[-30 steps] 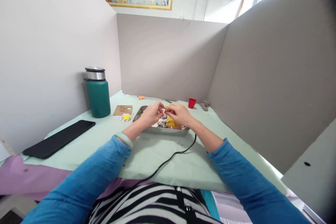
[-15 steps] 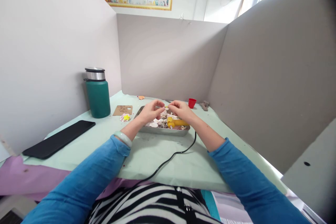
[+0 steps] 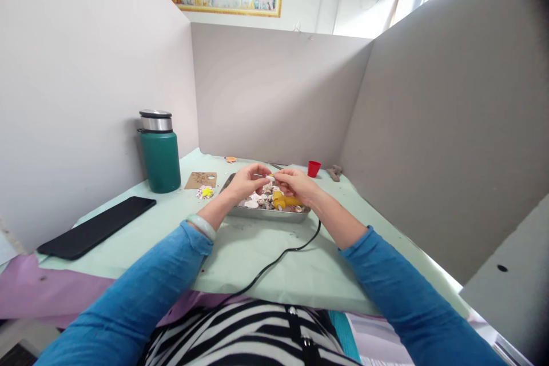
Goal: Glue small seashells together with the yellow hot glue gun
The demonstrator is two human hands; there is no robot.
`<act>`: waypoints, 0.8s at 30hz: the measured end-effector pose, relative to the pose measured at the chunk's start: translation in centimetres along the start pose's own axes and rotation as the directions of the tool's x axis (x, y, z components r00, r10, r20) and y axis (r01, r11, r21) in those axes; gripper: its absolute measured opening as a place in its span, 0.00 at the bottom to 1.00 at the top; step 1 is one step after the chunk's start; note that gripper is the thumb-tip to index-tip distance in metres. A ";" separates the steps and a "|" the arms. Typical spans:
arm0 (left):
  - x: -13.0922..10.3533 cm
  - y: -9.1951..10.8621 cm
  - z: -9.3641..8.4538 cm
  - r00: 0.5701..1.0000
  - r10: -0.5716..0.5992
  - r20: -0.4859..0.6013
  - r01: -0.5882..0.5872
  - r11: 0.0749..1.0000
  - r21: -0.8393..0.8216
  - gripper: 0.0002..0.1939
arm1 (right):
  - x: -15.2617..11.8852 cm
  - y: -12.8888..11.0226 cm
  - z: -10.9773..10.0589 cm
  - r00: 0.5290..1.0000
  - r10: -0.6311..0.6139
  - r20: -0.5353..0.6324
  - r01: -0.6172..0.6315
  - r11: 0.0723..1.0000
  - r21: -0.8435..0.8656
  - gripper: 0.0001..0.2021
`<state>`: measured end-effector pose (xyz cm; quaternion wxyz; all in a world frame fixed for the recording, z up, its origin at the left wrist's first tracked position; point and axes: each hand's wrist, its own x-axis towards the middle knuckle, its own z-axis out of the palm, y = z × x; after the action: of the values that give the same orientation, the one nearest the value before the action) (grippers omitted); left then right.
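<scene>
My left hand [image 3: 249,180] and my right hand [image 3: 294,183] meet above a metal tray [image 3: 268,214]. Between their fingertips is a small white-and-yellow piece [image 3: 270,178], too small to make out fully. Both hands are closed in a pinch on it. Under them, the tray holds many white and brownish seashells [image 3: 252,201]. A yellow hot glue gun [image 3: 283,201] lies on the shells at the tray's right side, partly behind my right hand. Its black cord [image 3: 278,258] runs over the table towards me.
A green bottle [image 3: 159,154] and a black flat case [image 3: 98,226] stand on the left. Near the tray lie a brown card [image 3: 201,180] and a flower-like shell piece [image 3: 205,192]. A red cup [image 3: 314,168] is at the back right. Grey partitions [image 3: 278,91] surround the table.
My right hand has shifted slightly left and down, its fingertips closing in on the small piece at my left fingertips. My left hand has barely moved.
</scene>
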<state>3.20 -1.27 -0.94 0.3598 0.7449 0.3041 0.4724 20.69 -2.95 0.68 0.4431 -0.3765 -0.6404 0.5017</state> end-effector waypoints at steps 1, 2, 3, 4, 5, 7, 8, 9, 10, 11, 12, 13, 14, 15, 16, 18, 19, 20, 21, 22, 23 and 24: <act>0.0 0.0 0.0 1.000 -0.013 0.008 0.013 1.000 0.016 0.16 | 0.0 0.0 0.0 1.000 0.003 0.004 -0.003 1.000 -0.006 0.11; -0.1 0.0 0.0 1.000 -0.026 0.013 0.026 0.999 0.026 0.15 | 0.0 0.0 0.0 1.000 0.004 0.004 -0.004 1.000 -0.015 0.11; -0.1 0.0 -0.1 0.999 -0.037 0.013 0.037 0.999 0.025 0.16 | 0.0 0.0 0.0 1.000 0.002 -0.001 -0.002 1.000 -0.028 0.11; -0.1 0.0 -0.1 0.999 -0.047 0.008 0.047 0.999 0.012 0.16 | 0.0 0.1 0.0 1.000 -0.003 -0.014 0.003 0.999 -0.045 0.11; 0.0 -0.1 -0.1 0.998 -0.057 -0.001 0.057 0.998 -0.016 0.16 | 0.1 0.1 0.0 0.999 -0.016 -0.032 0.014 0.998 -0.067 0.11; 0.0 -0.2 -0.3 0.996 -0.079 -0.031 0.075 0.991 -0.110 0.17 | 0.3 0.3 0.0 0.995 -0.071 -0.074 0.062 0.990 -0.123 0.11; 0.1 -0.2 -0.3 0.995 -0.092 -0.044 0.084 0.982 -0.167 0.17 | 0.3 0.4 -0.1 0.990 -0.109 -0.087 0.095 0.984 -0.152 0.11; 0.1 -0.2 -0.4 0.993 -0.108 -0.053 0.094 0.970 -0.223 0.17 | 0.4 0.5 -0.1 0.985 -0.145 -0.090 0.127 0.975 -0.181 0.12; 0.1 -0.2 -0.5 0.991 -0.123 -0.056 0.103 0.957 -0.271 0.18 | 0.4 0.6 -0.1 0.981 -0.175 -0.083 0.154 0.965 -0.212 0.12; 0.1 -0.2 -0.5 0.989 -0.135 -0.051 0.113 0.944 -0.309 0.18 | 0.4 0.6 0.0 0.977 -0.202 -0.073 0.178 0.953 -0.246 0.13; 0.0 -0.1 -0.6 0.988 -0.147 -0.039 0.125 0.933 -0.338 0.18 | 0.4 0.6 0.0 0.972 -0.227 -0.063 0.201 0.938 -0.282 0.13; 0.0 0.0 -0.6 0.987 -0.157 -0.025 0.138 0.923 -0.360 0.18 | 0.3 0.5 0.0 0.966 -0.253 -0.054 0.223 0.921 -0.319 0.13; -0.1 0.1 -0.6 0.986 -0.165 -0.010 0.150 0.915 -0.374 0.18 | 0.3 0.5 0.1 0.959 -0.279 -0.048 0.245 0.902 -0.356 0.13; -0.2 0.1 -0.6 0.985 -0.174 0.005 0.163 0.911 -0.378 0.17 | 0.2 0.5 0.2 0.952 -0.303 -0.046 0.263 0.883 -0.389 0.13; -0.2 0.1 -0.6 0.984 -0.179 0.019 0.173 0.912 -0.372 0.17 | 0.1 0.5 0.2 0.945 -0.323 -0.045 0.276 0.867 -0.416 0.13; -0.2 0.0 -0.5 0.984 -0.175 0.030 0.175 0.925 -0.337 0.17 | 0.0 0.5 0.3 0.938 -0.342 -0.049 0.284 0.844 -0.455 0.12; -0.2 -0.1 -0.4 0.985 -0.169 0.030 0.170 0.935 -0.311 0.17 | 0.0 0.6 0.3 0.937 -0.347 -0.050 0.284 0.834 -0.473 0.11; -0.2 -0.2 -0.4 0.986 -0.163 0.029 0.164 0.945 -0.283 0.17 | 0.0 0.6 0.4 0.934 -0.353 -0.051 0.284 0.823 -0.492 0.11; -0.2 -0.3 -0.3 0.987 -0.158 0.026 0.160 0.954 -0.255 0.17 | 0.0 0.7 0.3 0.931 -0.361 -0.048 0.287 0.809 -0.513 0.10; -0.1 -0.4 -0.3 0.987 -0.156 0.023 0.157 0.961 -0.226 0.17 | 0.1 0.8 0.3 0.928 -0.370 -0.045 0.290 0.793 -0.536 0.10; -0.1 -0.4 -0.2 0.987 -0.158 0.022 0.160 0.968 -0.195 0.17 | 0.1 0.9 0.3 0.924 -0.381 -0.042 0.294 0.775 -0.560 0.10; -0.1 -0.4 -0.2 0.987 -0.162 0.020 0.163 0.973 -0.162 0.17 | 0.2 1.0 0.2 0.919 -0.393 -0.039 0.299 0.757 -0.581 0.10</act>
<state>2.92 -1.11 -1.25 0.4579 0.6872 0.3230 0.4623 20.48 -2.63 -0.23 0.4465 -0.4036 -0.7809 0.1673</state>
